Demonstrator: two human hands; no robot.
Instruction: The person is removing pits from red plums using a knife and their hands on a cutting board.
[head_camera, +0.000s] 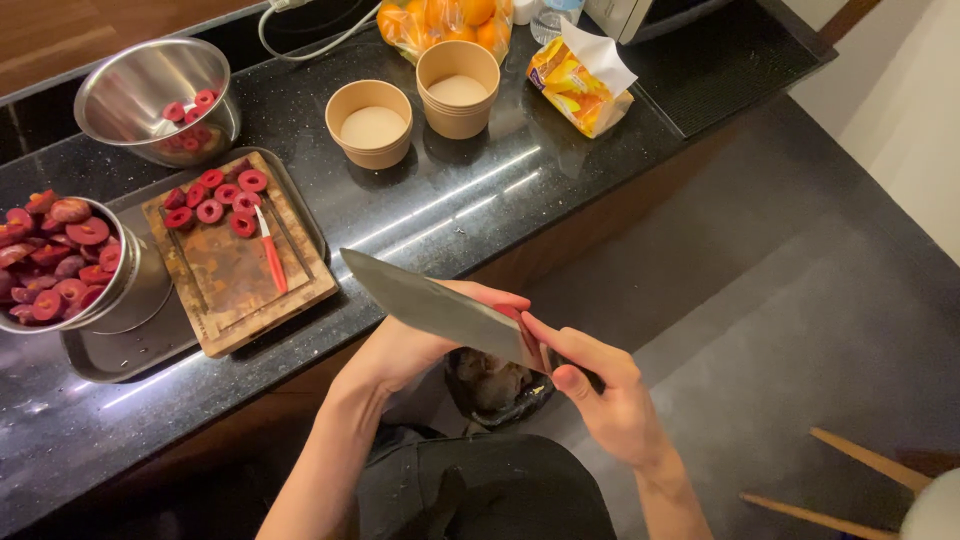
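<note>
My right hand (605, 400) grips the handle of a large kitchen knife (440, 308), whose broad blade points left, out past the counter edge. Behind the blade, my left hand (410, 350) holds a small red piece of fruit (518, 325) against the blade near its heel. Most of the piece is hidden by the blade and fingers. Both hands hover over a dark bag of scraps (490, 385) below the counter.
On the black counter (450, 190), a wooden cutting board (235, 265) on a metal tray (120, 350) carries red fruit rings (215, 195) and a small red-handled knife (270, 255). There are also a steel bowl of fruit halves (60, 260), a tilted steel bowl (150, 95), paper cups (372, 125), oranges (445, 20) and a yellow packet (580, 85).
</note>
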